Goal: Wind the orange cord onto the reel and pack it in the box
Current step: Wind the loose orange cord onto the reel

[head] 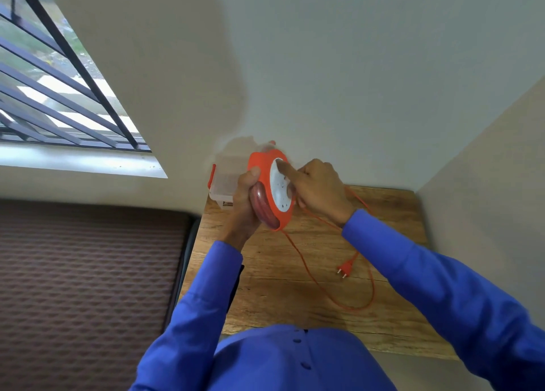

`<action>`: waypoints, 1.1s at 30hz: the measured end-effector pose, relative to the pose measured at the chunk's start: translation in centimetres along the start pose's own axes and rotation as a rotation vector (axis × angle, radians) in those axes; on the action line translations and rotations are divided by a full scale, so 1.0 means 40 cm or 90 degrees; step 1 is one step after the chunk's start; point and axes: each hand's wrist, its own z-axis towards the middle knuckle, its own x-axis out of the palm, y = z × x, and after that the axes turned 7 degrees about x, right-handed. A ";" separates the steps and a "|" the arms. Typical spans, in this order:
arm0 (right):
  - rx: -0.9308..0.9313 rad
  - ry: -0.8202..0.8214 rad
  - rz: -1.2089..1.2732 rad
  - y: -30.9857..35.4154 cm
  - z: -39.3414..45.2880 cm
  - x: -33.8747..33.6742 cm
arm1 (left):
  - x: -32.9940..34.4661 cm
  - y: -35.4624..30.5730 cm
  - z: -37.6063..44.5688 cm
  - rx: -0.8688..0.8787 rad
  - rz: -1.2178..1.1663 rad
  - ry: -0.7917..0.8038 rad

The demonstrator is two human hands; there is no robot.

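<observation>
wood table (295,296) | 1 reel (272,190) in L grip (246,202) | R grip (318,190) fingertip on it | 1 box (225,181)

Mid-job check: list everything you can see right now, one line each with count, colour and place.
reel: one, orange with a white face, held up over the far left of the table.
cord: one, orange, partly wound on the reel, the rest looping loose across the table.
plug: one, orange, two pins, lying on the table right of centre.
box: one, clear plastic with orange latches, at the table's far left corner behind the reel.
table: one, light wood grain, in the wall corner.
window: one, dark bars, upper left.
mattress: one, brown patterned, left of the table.
left hand: grip around the reel's rim.
right hand: forefinger pressed on the reel's white face.
sleeves: two, blue.
</observation>
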 end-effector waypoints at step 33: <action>-0.282 -0.020 -0.266 -0.017 -0.001 -0.048 | -0.028 0.061 0.012 -0.061 -0.129 -0.053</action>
